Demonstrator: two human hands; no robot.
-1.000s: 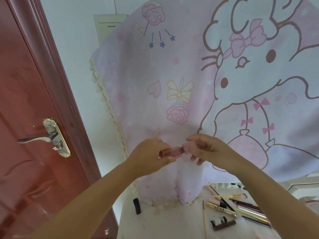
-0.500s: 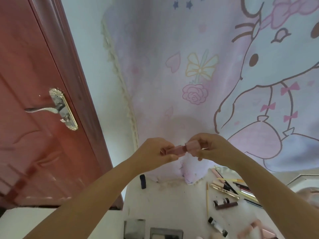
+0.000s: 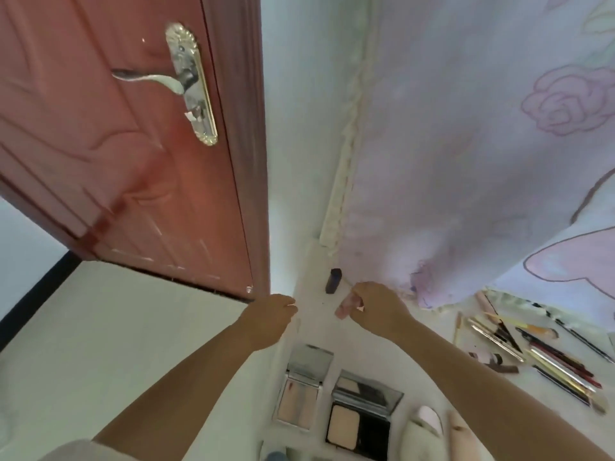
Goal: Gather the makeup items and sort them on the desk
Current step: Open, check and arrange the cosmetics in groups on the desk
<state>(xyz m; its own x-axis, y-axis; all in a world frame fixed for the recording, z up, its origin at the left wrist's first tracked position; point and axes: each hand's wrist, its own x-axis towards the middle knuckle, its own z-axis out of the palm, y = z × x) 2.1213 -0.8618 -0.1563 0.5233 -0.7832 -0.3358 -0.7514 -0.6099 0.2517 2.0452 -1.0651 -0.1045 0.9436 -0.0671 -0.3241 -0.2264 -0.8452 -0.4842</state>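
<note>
Right hand (image 3: 376, 311) pinching a small pink tube (image 3: 346, 306) above the far corner of the tabletop (image 3: 416, 354), grip tight on its end. Left hand (image 3: 269, 319) curled loosely, grip apparently empty, though hard to tell. Risk ahead: tube slipping from that shallow pinch, rolling off the edge or knocking the black cap (image 3: 333, 281). Open compacts (image 3: 362, 410) below, easy to bump with a forearm.

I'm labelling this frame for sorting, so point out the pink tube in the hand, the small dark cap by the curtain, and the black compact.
pink tube (image 3: 346, 307), head view, its exposed lower end.
dark cap (image 3: 333, 280), head view, mid-body.
black compact (image 3: 360, 424), head view, its powder tray.
</note>
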